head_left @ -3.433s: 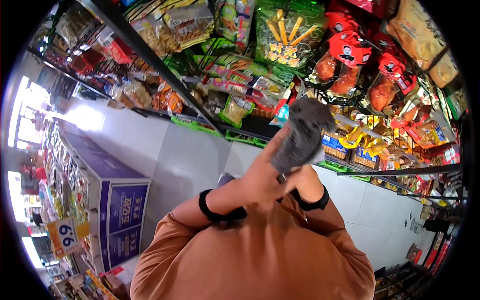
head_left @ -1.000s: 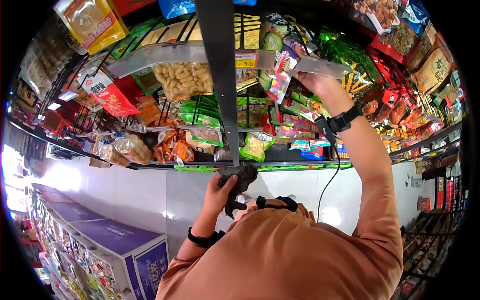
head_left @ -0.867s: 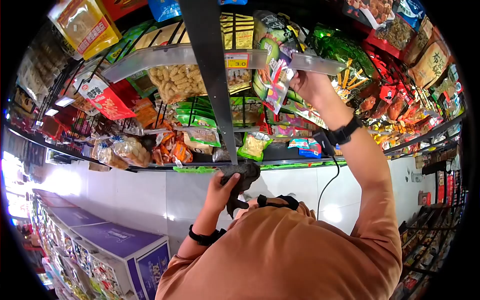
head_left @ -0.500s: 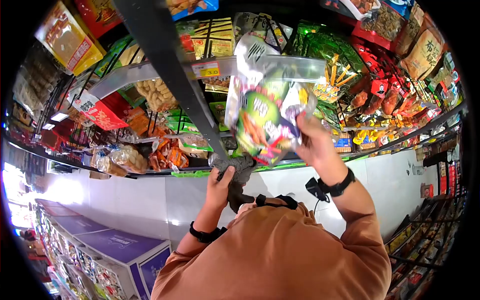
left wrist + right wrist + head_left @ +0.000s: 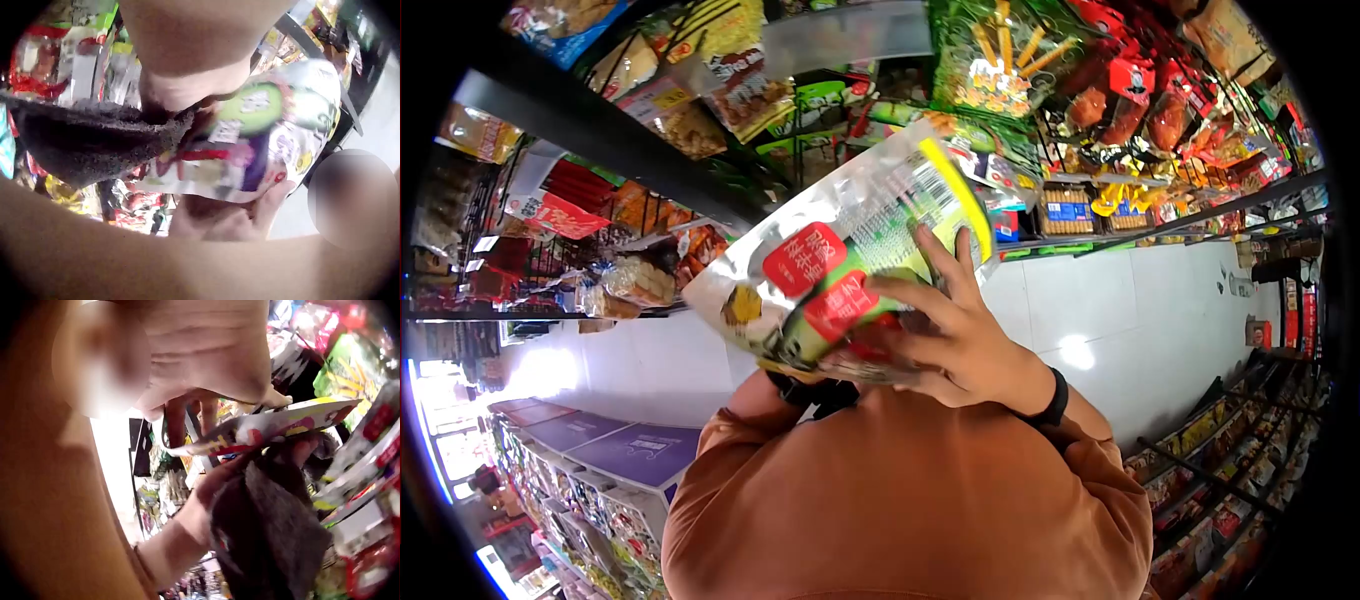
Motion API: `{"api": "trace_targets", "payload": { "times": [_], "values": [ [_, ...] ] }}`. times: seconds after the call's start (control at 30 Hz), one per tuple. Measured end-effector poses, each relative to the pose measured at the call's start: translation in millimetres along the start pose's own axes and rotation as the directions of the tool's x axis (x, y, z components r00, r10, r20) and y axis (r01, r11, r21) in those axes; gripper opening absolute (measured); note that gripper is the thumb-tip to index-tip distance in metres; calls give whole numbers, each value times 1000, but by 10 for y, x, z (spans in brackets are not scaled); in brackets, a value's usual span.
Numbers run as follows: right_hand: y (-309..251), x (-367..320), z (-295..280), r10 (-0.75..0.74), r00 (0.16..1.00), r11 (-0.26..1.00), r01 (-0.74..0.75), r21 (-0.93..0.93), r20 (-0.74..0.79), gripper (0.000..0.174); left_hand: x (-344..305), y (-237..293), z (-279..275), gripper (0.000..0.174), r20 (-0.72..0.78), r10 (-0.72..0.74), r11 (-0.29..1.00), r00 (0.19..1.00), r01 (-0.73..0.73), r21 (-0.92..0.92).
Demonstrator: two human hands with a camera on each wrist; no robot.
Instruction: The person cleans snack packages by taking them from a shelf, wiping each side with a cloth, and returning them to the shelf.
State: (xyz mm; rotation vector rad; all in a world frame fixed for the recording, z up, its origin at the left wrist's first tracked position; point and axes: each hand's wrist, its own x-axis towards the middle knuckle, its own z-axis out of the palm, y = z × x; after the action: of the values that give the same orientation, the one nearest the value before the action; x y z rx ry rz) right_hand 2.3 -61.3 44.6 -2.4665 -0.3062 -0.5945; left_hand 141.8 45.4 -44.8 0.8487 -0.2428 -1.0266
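A snack bag [image 5: 820, 290] with white, green and red printing hangs tilted in front of the chest. My right hand [image 5: 965, 345] grips it, fingers spread across its back face. In the left wrist view the thumb [image 5: 275, 197] of that hand presses the bag's other face. My left hand [image 5: 209, 494] is under the bag and holds a dark grey cloth [image 5: 284, 531], which droops from the fingers. The head view hides this hand and the cloth behind the bag. The cloth touches or overlaps the bag's printed face in the left wrist view.
Racks of hanging snack bags rise ahead, with a dark upright post [image 5: 620, 140] at the left and a clear label strip [image 5: 850, 40] at the top. A purple display stand [image 5: 640, 450] is at left, more shelving [image 5: 1220, 460] at right. Pale tiled floor [image 5: 1090, 300] lies between.
My right hand has taken the snack bag off the rack, brought it down to the chest and turned its back face up. My left hand keeps the grey cloth and is now beneath it.
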Motion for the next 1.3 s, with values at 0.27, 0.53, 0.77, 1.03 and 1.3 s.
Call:
{"api": "trace_targets", "payload": {
  "times": [0.27,0.53,0.77,1.03,1.3],
  "values": [
    [335,-463,-593,191,928,971,-225,-76,-320,83,174,-438,648,19,149,-96,989,984,77,128],
    [1036,-915,-879,556,725,707,-158,689,-405,67,272,-615,1609,20,236,-83,709,968,-109,697],
    [1426,-1376,-1191,679,668,210,222,952,-305,63,714,-980,2374,36,726,477,-215,495,-736,642],
    [1580,-1666,-1279,607,651,443,199,874,-456,61,805,-1394,2735,39,673,317,161,668,-738,656],
    [1707,-2091,-1768,591,560,530,272,803,-580,59,567,-1829,2990,45,856,173,-47,487,-864,501]
  ]
}}
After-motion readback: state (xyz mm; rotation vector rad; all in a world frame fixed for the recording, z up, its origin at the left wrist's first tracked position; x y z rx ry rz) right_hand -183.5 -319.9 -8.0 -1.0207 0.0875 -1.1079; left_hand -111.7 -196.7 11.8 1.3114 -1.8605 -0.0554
